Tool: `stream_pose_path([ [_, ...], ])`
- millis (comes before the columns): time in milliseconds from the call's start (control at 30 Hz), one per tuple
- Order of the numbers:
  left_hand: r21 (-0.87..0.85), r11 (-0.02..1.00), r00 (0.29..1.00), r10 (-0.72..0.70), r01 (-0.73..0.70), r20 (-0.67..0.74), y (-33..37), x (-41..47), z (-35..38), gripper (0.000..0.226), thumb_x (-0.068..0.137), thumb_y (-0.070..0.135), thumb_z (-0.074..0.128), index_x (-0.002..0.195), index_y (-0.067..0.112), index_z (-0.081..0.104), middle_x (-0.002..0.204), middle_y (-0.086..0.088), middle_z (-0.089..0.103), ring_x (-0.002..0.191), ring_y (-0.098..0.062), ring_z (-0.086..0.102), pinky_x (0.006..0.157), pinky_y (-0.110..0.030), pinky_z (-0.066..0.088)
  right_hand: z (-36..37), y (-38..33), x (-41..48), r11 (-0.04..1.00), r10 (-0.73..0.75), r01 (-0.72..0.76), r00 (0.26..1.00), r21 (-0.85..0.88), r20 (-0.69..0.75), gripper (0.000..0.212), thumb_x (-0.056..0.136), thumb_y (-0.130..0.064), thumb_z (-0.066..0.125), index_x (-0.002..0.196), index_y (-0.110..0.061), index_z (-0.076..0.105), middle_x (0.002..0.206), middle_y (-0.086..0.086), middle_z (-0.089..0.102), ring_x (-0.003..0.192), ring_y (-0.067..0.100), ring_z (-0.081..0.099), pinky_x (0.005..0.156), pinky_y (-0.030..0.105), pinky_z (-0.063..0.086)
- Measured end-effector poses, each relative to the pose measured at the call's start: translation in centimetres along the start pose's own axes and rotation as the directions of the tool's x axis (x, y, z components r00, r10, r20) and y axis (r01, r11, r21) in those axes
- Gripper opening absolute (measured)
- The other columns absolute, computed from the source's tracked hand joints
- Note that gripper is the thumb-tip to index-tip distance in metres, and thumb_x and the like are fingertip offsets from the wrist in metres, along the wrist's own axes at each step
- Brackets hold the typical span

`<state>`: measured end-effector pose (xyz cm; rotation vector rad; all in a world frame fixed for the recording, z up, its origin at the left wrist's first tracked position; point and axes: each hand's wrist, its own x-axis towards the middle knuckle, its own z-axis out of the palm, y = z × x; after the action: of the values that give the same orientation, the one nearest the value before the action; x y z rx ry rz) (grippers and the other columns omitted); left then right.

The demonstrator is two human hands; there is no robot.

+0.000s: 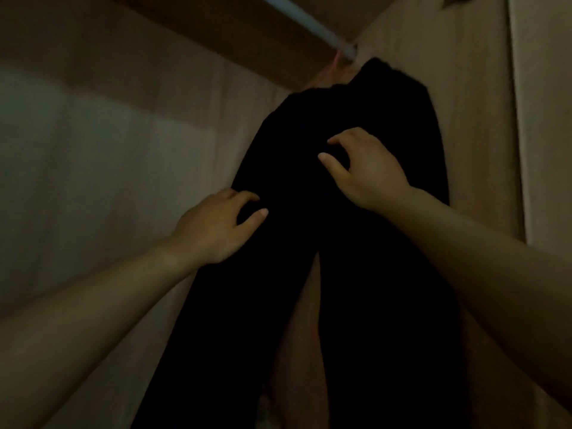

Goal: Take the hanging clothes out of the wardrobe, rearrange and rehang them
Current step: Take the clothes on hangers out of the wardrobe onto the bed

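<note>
Head view: dim inside of a wardrobe [464, 125], seen looking upward.
Garment: a black garment [309, 119] hangs at the right end of the rail [312, 24], close to the wardrobe's right side wall. Lower down it splits into two long dark lengths that run off the bottom edge.
Hanger: a pinkish hanger [335, 61] shows just under the rail, above the garment's top. How it hooks on is blurred.
Left hand [216, 226]: on the garment's left edge, fingers curled, with dark cloth between forefinger and thumb, so it grips the fabric there.
Right hand [368, 168]: higher up, on the garment's front, fingers bent like a claw and thumb held apart. Whether it pinches a fold or only rests on the cloth I cannot tell.
Forearms: both bare, reaching up from the lower corners.
</note>
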<state>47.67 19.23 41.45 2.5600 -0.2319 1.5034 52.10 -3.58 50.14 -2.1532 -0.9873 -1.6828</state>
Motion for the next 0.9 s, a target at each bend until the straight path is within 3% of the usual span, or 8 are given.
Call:
stream_pose_path([
  [200,-0.129,0.987,0.993,0.090,-0.099,-0.079,-1.7,7.4,2.3,0.068,0.081,0.069,0.025,0.131,0.029,0.047,0.133,0.000,0.050,0.116,-0.018,0.050,0.090,-0.031,0.041,-1.3,4.4,7.6,0.973,-0.044,-0.003,0.979,-0.230,-0.201,0.037,0.093,-0.035,0.050,0.120,-0.009,0.058,0.125,0.010,0.055,0.116,0.027,0.048,0.094,0.035,0.040],
  [300,-0.187,0.972,0.981,0.115,-0.144,-0.156,-2.3,10.1,3.3,0.072,0.079,0.077,0.025,0.129,0.031,0.049,0.132,0.003,0.050,0.115,-0.016,0.051,0.089,-0.031,0.041,-2.1,6.7,10.5,0.930,-0.026,-0.074,0.963,-0.359,-0.267,0.041,0.091,-0.034,0.052,0.124,-0.010,0.054,0.135,0.013,0.047,0.123,0.031,0.042,0.097,0.042,0.038],
  [433,-0.221,0.955,0.963,0.146,-0.197,-0.229,-2.8,13.5,5.0,0.075,0.073,0.076,0.018,0.128,0.034,0.049,0.130,0.007,0.051,0.114,-0.013,0.050,0.092,-0.033,0.043,-2.8,9.1,13.7,0.916,0.122,-0.151,0.988,-0.372,-0.099,0.045,0.093,-0.036,0.051,0.132,-0.014,0.045,0.134,0.015,0.044,0.115,0.033,0.048,0.089,0.036,0.041],
  [567,-0.263,0.941,0.952,0.138,-0.212,-0.274,-3.4,15.5,6.7,0.067,0.075,0.074,0.022,0.125,0.037,0.049,0.127,0.013,0.050,0.113,-0.008,0.049,0.090,-0.029,0.042,-2.5,9.9,15.7,0.891,0.123,-0.113,0.992,-0.440,-0.007,0.049,0.092,-0.036,0.055,0.133,-0.013,0.043,0.125,0.016,0.052,0.112,0.032,0.051,0.086,0.035,0.041],
  [667,-0.271,0.938,0.948,0.136,-0.217,-0.289,-3.8,15.5,7.9,0.067,0.075,0.073,0.023,0.124,0.036,0.051,0.125,0.013,0.051,0.110,-0.006,0.050,0.088,-0.026,0.040,-2.5,10.4,17.2,0.931,0.133,-0.110,0.990,-0.347,0.041,0.043,0.090,-0.028,0.061,0.130,-0.014,0.050,0.127,0.010,0.055,0.115,0.025,0.050,0.083,0.027,0.038],
  [800,-0.218,0.965,0.963,0.091,-0.148,-0.252,-4.3,16.1,8.3,0.074,0.072,0.074,0.022,0.125,0.031,0.052,0.127,0.006,0.052,0.112,-0.013,0.051,0.091,-0.027,0.039,-2.8,11.3,18.8,0.969,0.195,-0.197,0.980,-0.148,-0.028,0.030,0.093,-0.018,0.057,0.122,-0.011,0.059,0.125,0.009,0.057,0.103,0.016,0.050,0.058,0.013,0.033],
  [900,-0.193,0.975,0.967,0.057,-0.107,-0.250,-4.7,17.1,7.3,0.078,0.070,0.074,0.019,0.124,0.029,0.053,0.127,0.001,0.053,0.111,-0.017,0.053,0.090,-0.030,0.040,-3.3,11.6,20.1,0.972,0.203,-0.202,0.979,-0.117,-0.005,0.036,0.096,-0.010,0.048,0.132,-0.003,0.050,0.135,0.015,0.049,0.122,0.024,0.045,0.065,0.000,0.033],
])
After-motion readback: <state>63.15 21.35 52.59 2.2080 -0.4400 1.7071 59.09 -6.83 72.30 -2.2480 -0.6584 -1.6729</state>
